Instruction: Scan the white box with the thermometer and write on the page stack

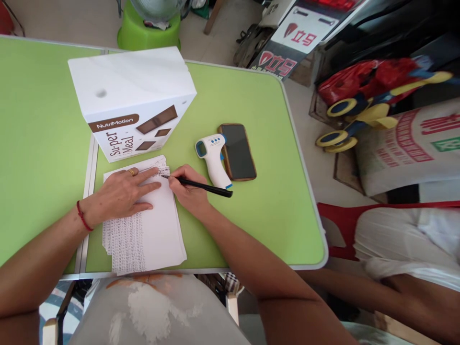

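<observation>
A stack of white paper sheets (161, 230) lies on the green table, its left part filled with rows of handwritten marks. My left hand (124, 194) rests flat on the sheets with fingers spread, a ring on one finger and a red cord at the wrist. In my right hand (189, 189) is a black pen (212, 188), gripped between thumb and fingers. Its tip meets the upper part of the top sheet, close to the left fingertips, where small dark writing shows.
Behind the paper stands a white box (132, 86). Right of it, a white infrared thermometer (214, 160) lies against a dark phone (237, 151). Beyond the folding table (280, 215) are a green stool (149, 31), a stuffed sack (413, 143) and a seated person (402, 244) at right.
</observation>
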The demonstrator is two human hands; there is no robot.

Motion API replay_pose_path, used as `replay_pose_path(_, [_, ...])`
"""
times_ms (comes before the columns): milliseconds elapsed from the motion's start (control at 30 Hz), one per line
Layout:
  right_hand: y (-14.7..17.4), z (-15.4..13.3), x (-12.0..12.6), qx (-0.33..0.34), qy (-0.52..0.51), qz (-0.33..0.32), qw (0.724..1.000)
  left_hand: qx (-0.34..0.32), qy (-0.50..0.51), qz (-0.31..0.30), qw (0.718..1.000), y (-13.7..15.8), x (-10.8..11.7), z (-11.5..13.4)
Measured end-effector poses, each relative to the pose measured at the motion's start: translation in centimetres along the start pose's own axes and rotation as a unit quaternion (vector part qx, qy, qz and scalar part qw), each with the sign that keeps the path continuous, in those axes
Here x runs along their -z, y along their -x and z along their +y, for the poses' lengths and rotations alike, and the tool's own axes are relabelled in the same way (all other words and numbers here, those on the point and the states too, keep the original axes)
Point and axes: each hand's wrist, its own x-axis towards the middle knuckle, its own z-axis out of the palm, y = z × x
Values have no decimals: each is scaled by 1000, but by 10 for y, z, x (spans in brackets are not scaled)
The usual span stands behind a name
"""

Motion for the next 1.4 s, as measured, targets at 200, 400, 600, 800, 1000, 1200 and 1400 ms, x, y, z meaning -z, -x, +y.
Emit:
replay_pose_path(200, [0, 0, -1, 8, -2, 13, 1000, -4, 9, 12, 1000, 1, -2, 0])
replay_pose_path(400, [0, 1, 0, 7, 8, -4, 1000, -2, 9, 12, 1000, 0, -1, 0])
replay_pose_path(600, [0, 5, 2, 35, -4, 54, 998, -4, 13, 17, 1000, 1, -4, -2])
replay_pose_path(800, [-1, 4, 1, 34, 4, 45, 998, -4, 9, 18, 1000, 1, -3, -1])
replay_pose_path(1000, [-1, 3, -1, 31, -9, 46, 998, -2, 5, 3, 1000, 1, -1, -1])
replay_pose_path(1200, [-1, 7, -1, 21, -36, 122, 992, 30, 8, -5, 999, 1, -1, 0])
replay_pose_path(1400, [-5, 9, 1, -12, -8, 103, 995, 41, 41, 3, 998, -1, -2, -1])
